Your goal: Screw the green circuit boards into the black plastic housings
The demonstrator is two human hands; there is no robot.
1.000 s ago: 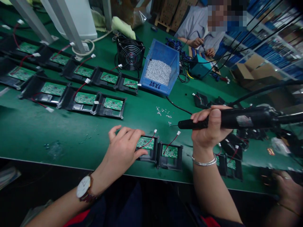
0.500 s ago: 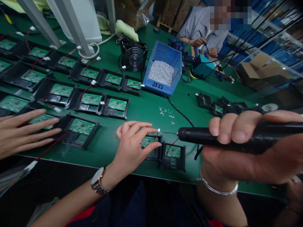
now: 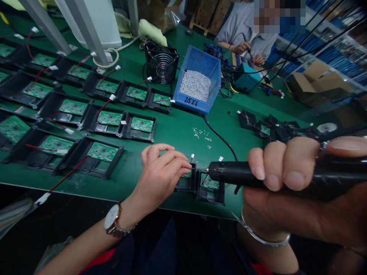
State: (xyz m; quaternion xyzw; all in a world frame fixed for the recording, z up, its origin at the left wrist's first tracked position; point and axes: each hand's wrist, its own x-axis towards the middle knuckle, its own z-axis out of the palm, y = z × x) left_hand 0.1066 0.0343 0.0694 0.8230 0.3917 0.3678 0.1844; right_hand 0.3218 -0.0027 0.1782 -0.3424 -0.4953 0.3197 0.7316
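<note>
Steadily keep left hand (image 3: 160, 173) pinching the screw at the electric screwdriver (image 3: 258, 176) bit, right hand (image 3: 301, 191) fisted round its barrel, square over the black housing (image 3: 187, 184) just below.

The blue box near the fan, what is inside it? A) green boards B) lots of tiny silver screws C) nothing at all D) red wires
B: the blue box beside the fan holds a heap of small silver screws; the green boards sit in black trays on the table instead.
</note>
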